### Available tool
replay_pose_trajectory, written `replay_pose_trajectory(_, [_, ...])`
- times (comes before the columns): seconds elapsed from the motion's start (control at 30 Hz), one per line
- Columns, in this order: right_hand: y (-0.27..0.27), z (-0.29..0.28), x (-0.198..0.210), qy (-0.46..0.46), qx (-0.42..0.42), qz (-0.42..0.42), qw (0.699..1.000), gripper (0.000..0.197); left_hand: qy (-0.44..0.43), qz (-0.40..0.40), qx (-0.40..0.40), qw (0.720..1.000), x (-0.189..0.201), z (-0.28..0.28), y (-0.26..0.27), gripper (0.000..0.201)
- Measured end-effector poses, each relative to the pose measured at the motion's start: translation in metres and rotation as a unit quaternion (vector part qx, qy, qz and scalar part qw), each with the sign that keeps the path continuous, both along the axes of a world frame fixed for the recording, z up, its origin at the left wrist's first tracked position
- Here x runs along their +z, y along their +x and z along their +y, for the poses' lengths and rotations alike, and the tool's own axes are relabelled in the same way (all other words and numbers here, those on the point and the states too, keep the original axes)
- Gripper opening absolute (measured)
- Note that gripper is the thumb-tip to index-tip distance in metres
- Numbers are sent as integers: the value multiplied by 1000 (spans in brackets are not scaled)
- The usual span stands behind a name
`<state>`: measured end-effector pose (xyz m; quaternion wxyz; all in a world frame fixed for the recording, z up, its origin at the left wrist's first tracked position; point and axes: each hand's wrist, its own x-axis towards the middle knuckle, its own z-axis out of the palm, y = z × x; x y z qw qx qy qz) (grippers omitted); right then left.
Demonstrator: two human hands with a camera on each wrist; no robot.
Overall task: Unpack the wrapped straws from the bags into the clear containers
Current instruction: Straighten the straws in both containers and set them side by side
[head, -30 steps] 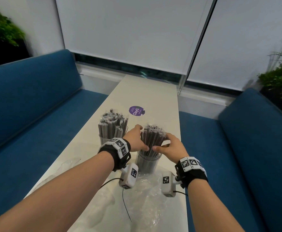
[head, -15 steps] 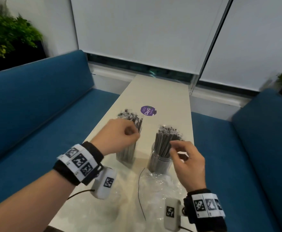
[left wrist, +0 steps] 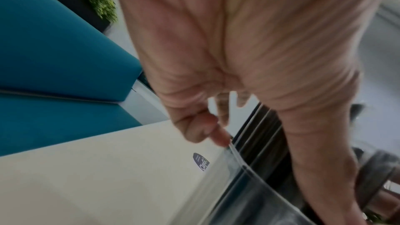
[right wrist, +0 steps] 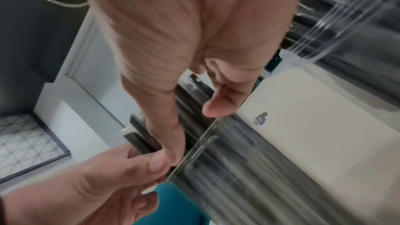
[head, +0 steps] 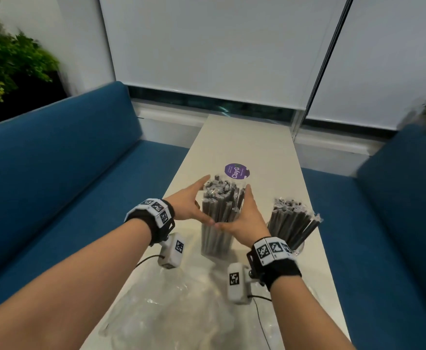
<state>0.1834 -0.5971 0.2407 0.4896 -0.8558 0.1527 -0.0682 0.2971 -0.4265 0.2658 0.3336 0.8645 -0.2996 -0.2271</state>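
Blue bench seats both sides, long pale desk between, running to the window blinds

Crumpled clear bags lie emptied on the near end of the desk; purple sticker farther up

Two clear containers stand mid-desk, both packed with dark wrapped straws. Right container: its straws fan out and lean rightward, untouched. Left container: its bundle of straws stands upright, tops well above the rim

Left hand and right hand cup that left bundle from either side, fingers extended along the straws, thumbs meeting at the near side just above the rim. Neither hand is clenched; palms flat against the wrappers, pressing, not gripping

Right wrist view: right thumb and left thumb close together at the container's edge. Left wrist view blurred; the fingers appear to lie along the straws, can't confirm contact at the tips

Judgement: unpacking looks nearly finished; step in hand is gathering and squaring the left bundle

To do it well: press evenly from both sides, keep the container seated on the desk, ease strays inward without crushing wrappers. Slippery film could let straws slide up. The right bundle likely wants the same tidy
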Motion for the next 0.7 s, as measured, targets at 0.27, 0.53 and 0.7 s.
replay_pose_trajectory(0.27, [9, -25, 27, -37, -17, -6, 999, 54, -130, 11, -17, 991, 11, -4, 20, 38])
replay_pose_trajectory(0.53, [4, -3, 12, -19, -40, 10, 999, 94, -110, 14, 13, 994, -5, -12, 15, 42])
replay_pose_trajectory(0.7, [4, 3, 11, -59, -8, 10, 998, 83, -96, 34, -22, 995, -11, 3, 14, 75])
